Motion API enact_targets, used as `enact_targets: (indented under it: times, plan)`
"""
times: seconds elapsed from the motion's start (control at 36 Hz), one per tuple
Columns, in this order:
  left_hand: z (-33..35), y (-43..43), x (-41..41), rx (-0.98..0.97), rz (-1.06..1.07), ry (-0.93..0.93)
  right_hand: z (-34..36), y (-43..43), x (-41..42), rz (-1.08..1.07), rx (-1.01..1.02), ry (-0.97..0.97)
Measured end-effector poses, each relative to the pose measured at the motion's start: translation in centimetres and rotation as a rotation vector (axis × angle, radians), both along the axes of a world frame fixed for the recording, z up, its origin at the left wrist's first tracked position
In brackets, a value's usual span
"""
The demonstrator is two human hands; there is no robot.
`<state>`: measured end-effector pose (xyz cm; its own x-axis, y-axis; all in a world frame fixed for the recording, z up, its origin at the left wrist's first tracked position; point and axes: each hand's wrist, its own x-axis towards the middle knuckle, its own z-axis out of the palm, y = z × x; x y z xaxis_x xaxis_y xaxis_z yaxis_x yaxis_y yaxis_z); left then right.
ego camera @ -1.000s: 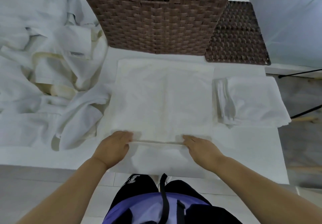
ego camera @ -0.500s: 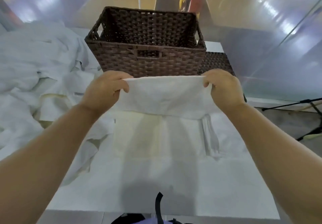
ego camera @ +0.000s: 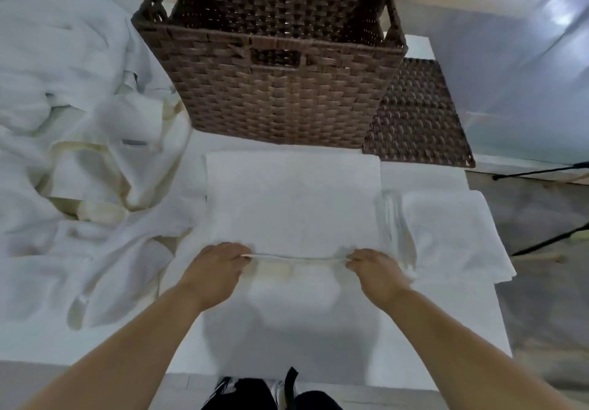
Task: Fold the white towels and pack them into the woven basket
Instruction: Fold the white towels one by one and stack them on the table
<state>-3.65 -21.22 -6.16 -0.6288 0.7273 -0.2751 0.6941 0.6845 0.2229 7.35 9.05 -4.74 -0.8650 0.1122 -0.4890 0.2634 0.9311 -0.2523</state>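
In the head view, a white towel (ego camera: 293, 205) lies flat on the white counter (ego camera: 446, 330), squarely in front of the person, its far edge close to the foot of the woven basket (ego camera: 280, 97). The left hand (ego camera: 213, 271) and the right hand (ego camera: 374, 271) sit at the two near corners of this towel. The fingers (ego camera: 239, 255) of each are curled and pinch the near edge, which runs as a thin taut line between them. The basket stands open-topped at the far middle of the counter, a handle slot cut in its near wall. A flat woven panel (ego camera: 417, 116) of the same brown weave lies just right of it. A folded towel (ego camera: 446, 231) rests on the counter just to the right of the pinched towel. To the left, a rumpled heap of towels (ego camera: 79, 170) spreads across the counter, reaching the towel's left edge. Black stand legs (ego camera: 541, 170) show on the floor at the far right.
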Motion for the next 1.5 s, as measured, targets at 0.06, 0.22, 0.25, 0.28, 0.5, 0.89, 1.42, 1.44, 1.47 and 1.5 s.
enact_targets:
  times: [0.06,0.22,0.25,0.28,0.5,0.89,1.42,1.44,1.47,1.5]
  plan:
    - [0.2,-0.2,0.4,0.058,-0.029,0.052,-0.6,-0.2,0.8,0.087,0.045,0.042]
    - [-0.6,0.0,1.2,0.135,-0.068,0.224,-1.7,-0.8,1.9,0.126,0.092,0.092]
    - [-0.7,0.1,1.3,0.166,-0.076,0.258,-1.8,-0.8,2.0,0.116,0.09,0.093]
    - [-0.7,0.2,1.3,0.168,-0.087,0.27,-1.9,-0.9,2.1,0.109,0.088,0.091]
    - [-0.9,0.5,1.5,0.115,-0.048,0.295,-2.6,-1.8,2.3,0.091,0.138,0.106]
    - [-0.2,0.9,1.5,0.11,-0.015,0.119,-3.2,-1.8,2.5,0.11,0.161,0.146]
    - [3.9,-2.0,-0.1,0.234,0.204,-0.01,1.6,-0.1,0.1,0.082,0.126,0.255]
    - [4.6,-1.9,-0.4,0.224,0.196,0.011,2.6,0.1,-0.5,0.085,0.135,0.256]
    - [5.4,-1.9,-0.8,0.214,0.194,0.033,3.6,0.4,-1.2,0.089,0.141,0.259]
    - [6.2,-1.9,-1.3,0.205,0.194,0.051,4.7,0.6,-1.8,0.092,0.146,0.266]
